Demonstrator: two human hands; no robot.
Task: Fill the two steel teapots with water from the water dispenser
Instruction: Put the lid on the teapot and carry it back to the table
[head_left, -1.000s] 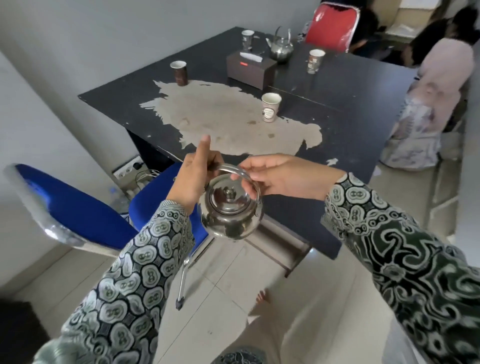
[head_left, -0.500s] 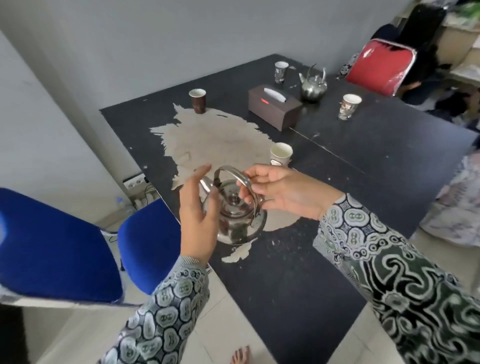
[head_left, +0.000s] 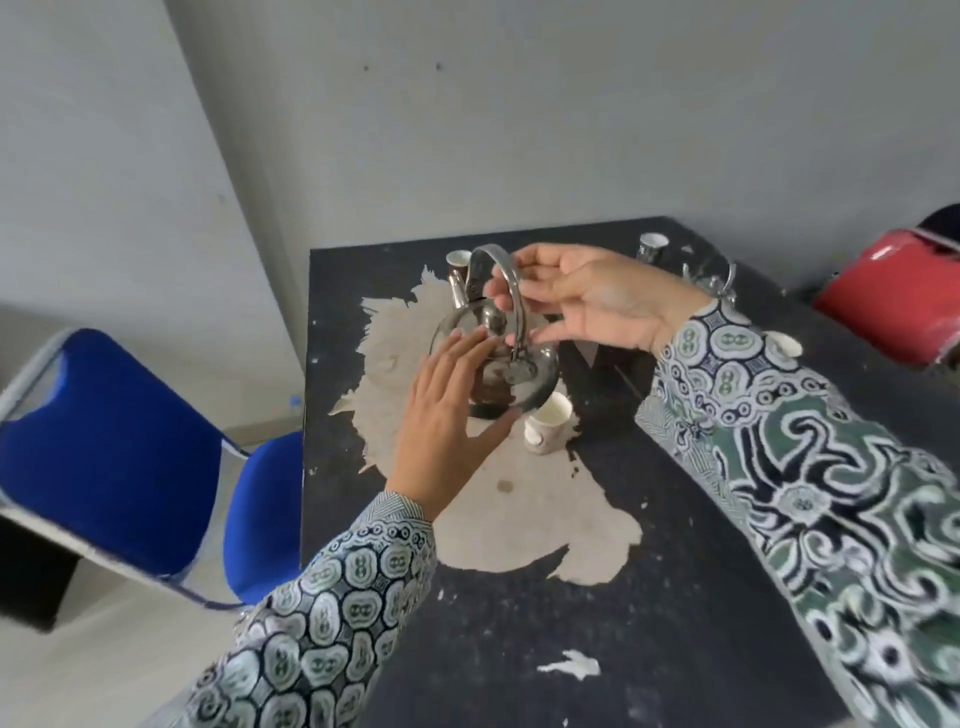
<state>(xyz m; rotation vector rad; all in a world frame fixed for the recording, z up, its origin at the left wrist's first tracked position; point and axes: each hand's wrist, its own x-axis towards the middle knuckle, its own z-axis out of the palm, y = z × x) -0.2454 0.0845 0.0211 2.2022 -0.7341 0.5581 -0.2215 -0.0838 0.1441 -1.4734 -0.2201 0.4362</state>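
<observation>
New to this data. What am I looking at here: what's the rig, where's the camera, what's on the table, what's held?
There is no robot: a person works with bare hands, and one wide-angle camera on their head looks forward and down, so you see their own patterned sleeves.

The right hand grips the arched handle of a steel teapot, held over the table. The left hand is open, its palm against the pot's side.

Below is a black table with a large worn pale patch. A paper cup stands just under the pot; two more cups sit further back. A second steel teapot is partly hidden behind the right wrist. A blue chair stands to the left and a red chair at the far right. No water dispenser is in view.
</observation>
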